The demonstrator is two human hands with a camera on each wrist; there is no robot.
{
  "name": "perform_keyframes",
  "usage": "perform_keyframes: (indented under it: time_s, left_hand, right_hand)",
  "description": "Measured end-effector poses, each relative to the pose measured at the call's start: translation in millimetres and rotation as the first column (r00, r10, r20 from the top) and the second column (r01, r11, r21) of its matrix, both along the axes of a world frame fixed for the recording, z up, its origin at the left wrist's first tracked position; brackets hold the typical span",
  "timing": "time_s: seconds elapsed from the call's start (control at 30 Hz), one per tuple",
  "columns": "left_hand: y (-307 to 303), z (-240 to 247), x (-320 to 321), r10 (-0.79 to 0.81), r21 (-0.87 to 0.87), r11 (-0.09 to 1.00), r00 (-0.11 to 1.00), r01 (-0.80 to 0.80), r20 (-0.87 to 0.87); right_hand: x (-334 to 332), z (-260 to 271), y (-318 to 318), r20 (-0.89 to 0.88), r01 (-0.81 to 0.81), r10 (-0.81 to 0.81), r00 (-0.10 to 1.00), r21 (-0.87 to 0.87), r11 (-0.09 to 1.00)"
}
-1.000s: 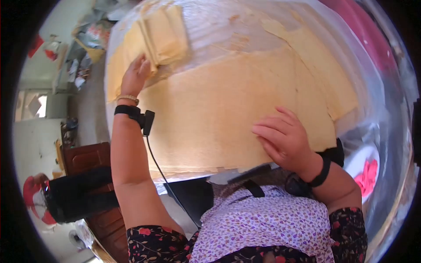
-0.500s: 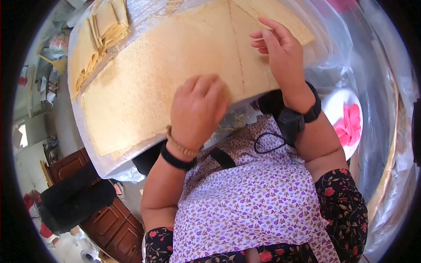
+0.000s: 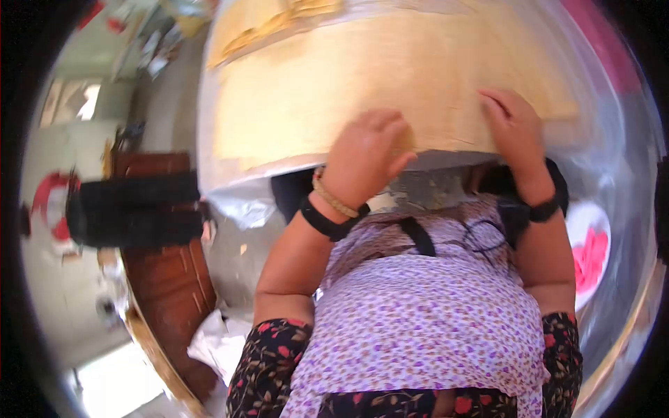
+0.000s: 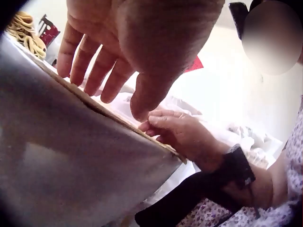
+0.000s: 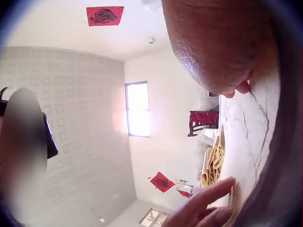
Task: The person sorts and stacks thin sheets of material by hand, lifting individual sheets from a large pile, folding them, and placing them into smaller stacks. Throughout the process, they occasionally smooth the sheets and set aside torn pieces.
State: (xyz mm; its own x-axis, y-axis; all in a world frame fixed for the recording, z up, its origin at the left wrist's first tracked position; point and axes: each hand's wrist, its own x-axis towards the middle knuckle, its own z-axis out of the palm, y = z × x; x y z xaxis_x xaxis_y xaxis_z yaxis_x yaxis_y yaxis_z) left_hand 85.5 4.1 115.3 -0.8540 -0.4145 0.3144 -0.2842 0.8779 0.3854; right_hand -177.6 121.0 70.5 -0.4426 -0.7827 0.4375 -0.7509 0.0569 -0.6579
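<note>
A broad, thin yellow sheet [image 3: 334, 90], like bean curd skin, lies flat across the table, its front edge toward the person. My left hand [image 3: 369, 150] is over that front edge near the middle. In the left wrist view its fingers [image 4: 90, 66] stretch straight and apart, tips close to the sheet's edge [image 4: 118, 118]. To the right, my right hand [image 3: 516, 136] lies low over the sheet near the same edge, fingers loosely bent; in the left wrist view its fingertips are right at the edge.
Folded yellow sheets [image 3: 279, 24] lie at the far left of the table. A white basin [image 3: 582, 292] with a pink cloth [image 3: 592, 258] stands at the right. Clear plastic [image 3: 244, 212] hangs from the table's front left corner. Brown wooden cabinets [image 3: 171, 279] are on the left.
My left hand has come from the folded sheets at the left to the front edge, near the middle. My right hand went farther over the sheet, then back toward the edge. The head view shifted.
</note>
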Motion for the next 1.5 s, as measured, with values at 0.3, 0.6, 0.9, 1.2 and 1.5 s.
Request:
perform_keyframes:
  time_s: [0.3, 0.6, 0.9, 1.2, 1.5]
  left_hand:
    - [-99, -51, 247, 0.887, 0.216, 0.458, 0.427, -0.862, -0.179]
    - [-185, -30, 298, 0.911, 0.694, 0.231, 0.402, -0.682, 0.092]
    - [-203, -29, 261, 0.844, 0.645, 0.253, 0.491, -0.721, 0.218]
    - [-220, -25, 255, 0.746, 0.624, 0.294, 0.582, -0.724, 0.325]
    - [-168, -26, 277, 0.903, 0.612, 0.219, 0.396, -0.759, 0.167]
  right_hand:
    - [1, 4, -1, 0.010, 0.076, -0.078, 0.997, 0.135, 0.988]
    - [-10, -15, 0, -0.125, 0.275, -0.262, 0.957, 0.099, 0.956]
    - [-14, -20, -3, -0.187, 0.331, -0.308, 0.933, 0.104, 0.938]
    - [-14, -20, 0, -0.233, 0.344, -0.316, 0.920, 0.091, 0.934]
    - [-8, -20, -1, -0.177, 0.317, -0.303, 0.936, 0.053, 0.947]
